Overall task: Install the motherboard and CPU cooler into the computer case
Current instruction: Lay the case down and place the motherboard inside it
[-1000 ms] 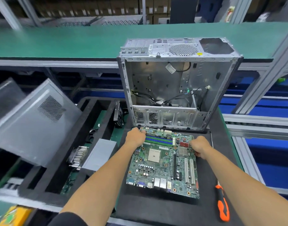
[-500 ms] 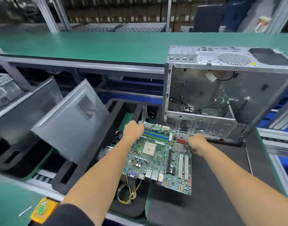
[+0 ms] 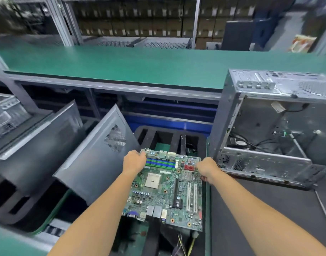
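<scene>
Shifted leftward off the black mat (image 3: 269, 218), motherboard (image 3: 166, 193) now over foam tray (image 3: 149, 133); left hand (image 3: 133, 161) and right hand (image 3: 207, 169) apparently grip its far corners.

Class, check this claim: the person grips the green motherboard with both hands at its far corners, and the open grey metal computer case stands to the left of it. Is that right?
One detail is wrong. In the head view the left hand and right hand do grip the green motherboard at its far corners, but the open grey metal computer case stands to the right of it, not the left.
</scene>
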Available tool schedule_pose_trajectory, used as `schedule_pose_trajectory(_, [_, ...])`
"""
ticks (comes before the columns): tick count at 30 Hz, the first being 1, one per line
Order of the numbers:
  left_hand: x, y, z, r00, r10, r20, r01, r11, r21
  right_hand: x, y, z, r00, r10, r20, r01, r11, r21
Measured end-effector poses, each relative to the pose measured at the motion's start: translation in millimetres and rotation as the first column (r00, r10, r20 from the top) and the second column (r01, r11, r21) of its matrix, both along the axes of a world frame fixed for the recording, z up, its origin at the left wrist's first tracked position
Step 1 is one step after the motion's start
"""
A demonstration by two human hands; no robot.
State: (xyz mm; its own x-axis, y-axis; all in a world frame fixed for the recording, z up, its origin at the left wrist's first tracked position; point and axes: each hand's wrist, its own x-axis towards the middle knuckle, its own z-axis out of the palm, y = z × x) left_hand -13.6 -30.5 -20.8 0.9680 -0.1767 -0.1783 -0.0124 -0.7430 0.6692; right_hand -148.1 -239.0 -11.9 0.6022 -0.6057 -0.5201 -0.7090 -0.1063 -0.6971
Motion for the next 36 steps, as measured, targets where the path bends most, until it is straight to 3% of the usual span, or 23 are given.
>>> schedule_pose_trajectory(8, [44,-3,-12,0.997,0.05,0.065,-0.046,0.997,-0.06,52,-2,13,0.999,0.045,-0.019,-0.047,0.988,-0.148])
schedule_pose_trajectory(23, [100,-40,-30,0.987,-0.016,0.162,0.028,0.997,-0.071,123,-40,-13,0.999,-0.052,-0.005,0.05,0.975,-0.216])
schedule_pose_trajectory(36, [111,-53,-64,0.994,-0.027,0.107,0.031,0.999,-0.033,132,-51,-45,0.996,-0.085,-0.037,0.076,0.975,-0.21])
